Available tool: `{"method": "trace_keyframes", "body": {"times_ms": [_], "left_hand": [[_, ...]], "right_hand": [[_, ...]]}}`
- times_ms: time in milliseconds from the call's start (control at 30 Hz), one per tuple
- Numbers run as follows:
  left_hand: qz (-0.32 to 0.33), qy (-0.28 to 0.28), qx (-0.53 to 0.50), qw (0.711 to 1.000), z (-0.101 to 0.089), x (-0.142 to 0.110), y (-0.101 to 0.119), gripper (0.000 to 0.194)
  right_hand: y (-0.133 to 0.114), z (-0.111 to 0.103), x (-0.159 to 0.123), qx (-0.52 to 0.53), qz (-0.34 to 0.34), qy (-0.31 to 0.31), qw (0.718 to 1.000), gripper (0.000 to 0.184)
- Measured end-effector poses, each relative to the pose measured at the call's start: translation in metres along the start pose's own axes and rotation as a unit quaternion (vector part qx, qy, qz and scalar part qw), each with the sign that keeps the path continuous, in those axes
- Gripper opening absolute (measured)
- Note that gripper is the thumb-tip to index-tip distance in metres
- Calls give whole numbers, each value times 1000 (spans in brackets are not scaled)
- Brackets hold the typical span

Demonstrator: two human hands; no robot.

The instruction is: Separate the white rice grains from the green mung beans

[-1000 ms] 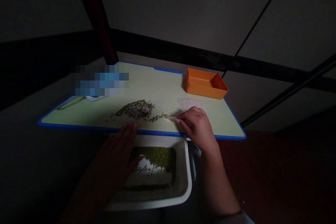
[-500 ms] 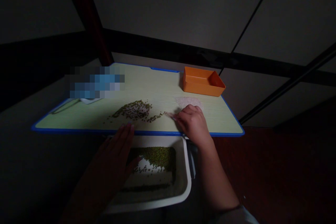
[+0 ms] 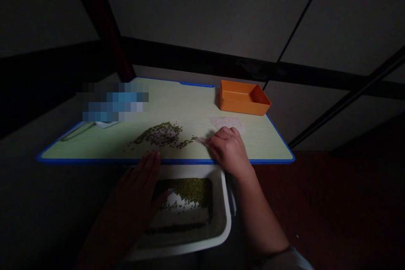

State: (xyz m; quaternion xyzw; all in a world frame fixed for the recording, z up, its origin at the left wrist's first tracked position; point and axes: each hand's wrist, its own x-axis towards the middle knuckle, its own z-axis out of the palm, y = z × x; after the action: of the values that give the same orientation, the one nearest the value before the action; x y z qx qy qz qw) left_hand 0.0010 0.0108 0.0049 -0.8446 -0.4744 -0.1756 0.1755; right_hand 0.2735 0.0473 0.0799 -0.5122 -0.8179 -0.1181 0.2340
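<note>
Right hand sits curled on the table, forefinger stretched out flat toward the trailing edge of the mixed pile of green beans and pale grains, gripping nothing that can be made out. That pile lies just to its left, a smear running left to right along the tabletop. Left hand is flat and relaxed, fingers together, resting over the near-left rim of the white tray, which sits below the table's blue front edge with sorted green beans inside. A pale heap of grains lies just beyond the right knuckles, an orange box further back. Dim room throughout.
</note>
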Motion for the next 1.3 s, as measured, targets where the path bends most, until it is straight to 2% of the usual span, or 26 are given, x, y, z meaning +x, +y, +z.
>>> {"method": "trace_keyframes", "body": {"times_ms": [133, 267, 367, 533, 667, 800, 933, 1033, 1133, 1300], "left_hand": [[-1, 14, -5, 1000, 1, 1, 0, 79], [2, 16, 3, 1000, 0, 2, 0, 80], [6, 14, 11, 1000, -3, 3, 0, 79], [1, 0, 28, 1000, -4, 3, 0, 78], [9, 17, 40, 999, -4, 3, 0, 77], [7, 30, 42, 999, -3, 2, 0, 76], [-9, 34, 35, 999, 1, 1, 3, 75], [-13, 33, 40, 999, 3, 1, 3, 75], [-8, 28, 55, 998, 2, 0, 2, 76], [-5, 13, 60, 998, 1, -1, -1, 75]], "right_hand": [[3, 6, 5, -7, 27, 7, 1000, 22], [8, 9, 9, -33, 105, 13, 994, 32], [14, 9, 9, -47, 153, 14, 987, 23], [21, 2, 12, -42, 182, 32, 982, 16], [22, -4, 29, 55, 130, 16, 990, 12], [25, -6, 60, 146, 66, -66, 985, 8], [31, -6, 96, 227, 27, -137, 964, 6], [40, -2, 116, 294, 45, -110, 948, 12], [54, 6, 120, 351, 115, -83, 926, 11], [71, 8, 103, 355, 170, -156, 906, 15]]}}
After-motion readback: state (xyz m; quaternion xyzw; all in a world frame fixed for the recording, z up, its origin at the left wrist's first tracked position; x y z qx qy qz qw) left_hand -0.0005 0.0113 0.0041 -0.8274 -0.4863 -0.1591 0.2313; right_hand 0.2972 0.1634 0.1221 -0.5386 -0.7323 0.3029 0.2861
